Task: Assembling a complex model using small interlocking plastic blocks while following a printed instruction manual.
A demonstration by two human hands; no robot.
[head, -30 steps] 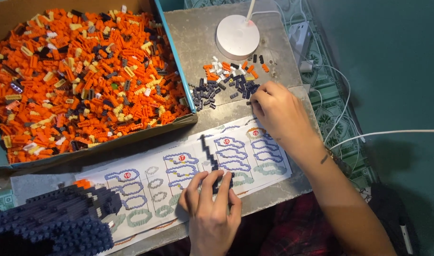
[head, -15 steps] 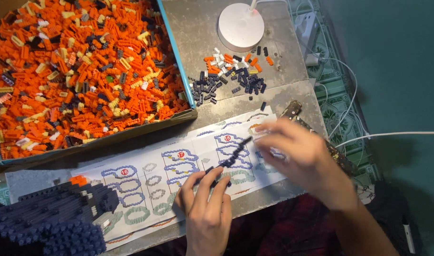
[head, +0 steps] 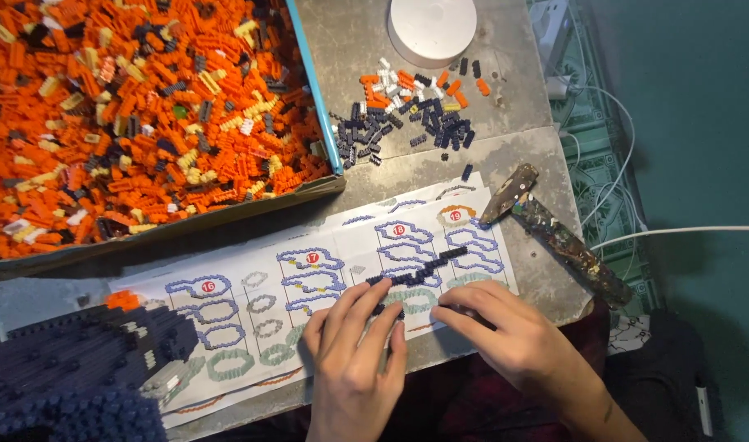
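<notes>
Left hand [head: 354, 352] and right hand [head: 505, 331] side by side on the instruction sheet [head: 252, 315], fingertips pressing a thin strip of dark bricks [head: 415, 274] lying diagonally across the sheet's right part; neither hand clenched, grasp around the strip not discernible. Box of orange bricks [head: 321, 123] above, loose brick pile [head: 411, 115] at upper right, hammer [head: 554, 233] just right of the sheet, dark blue model [head: 72, 376] at lower left.

brick tray [head: 329, 155] cut off left, dark brick strip [head: 415, 274] partly under fingers [head: 366, 307]
</notes>
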